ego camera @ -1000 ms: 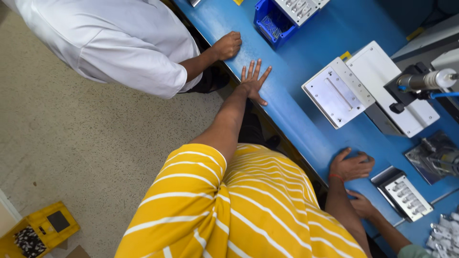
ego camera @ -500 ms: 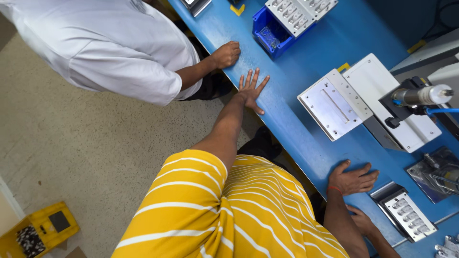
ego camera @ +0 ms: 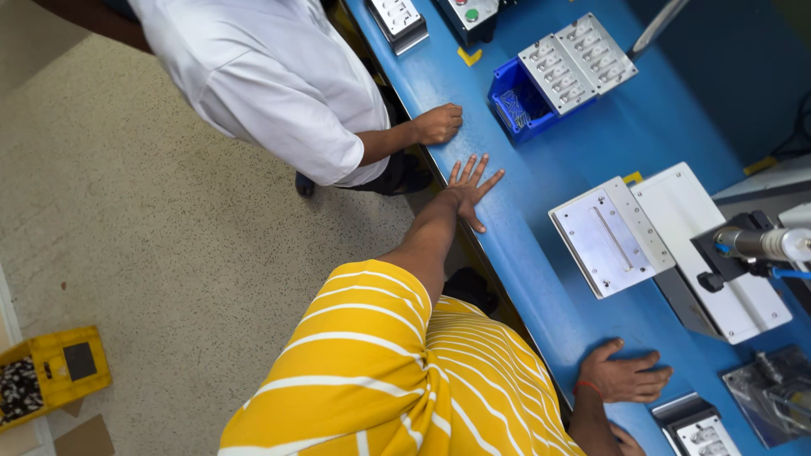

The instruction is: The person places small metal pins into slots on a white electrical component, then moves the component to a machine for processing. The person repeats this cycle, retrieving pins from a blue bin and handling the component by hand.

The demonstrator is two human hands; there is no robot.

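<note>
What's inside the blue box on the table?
The blue bin holds a small tangle of thin wiry bits at its bottom, too small to tell apart. A grey tray of slots lies across its far side, so whatever sits under that part is covered.

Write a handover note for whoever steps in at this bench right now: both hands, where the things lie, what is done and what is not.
Left hand: open, empty, fingers spread flat on the near edge of the blue table.
Right hand: open, empty, palm down on the table, just beside a small parts tray.
Metal plate: flat on the table between the hands, untouched.
Blue bin and grey pocketed tray: further along, beyond the left hand.
A co-worker's fist rests on the table edge near the left hand.
Done: nothing picked up. Left: plate, trays and bin all untouched.
</note>
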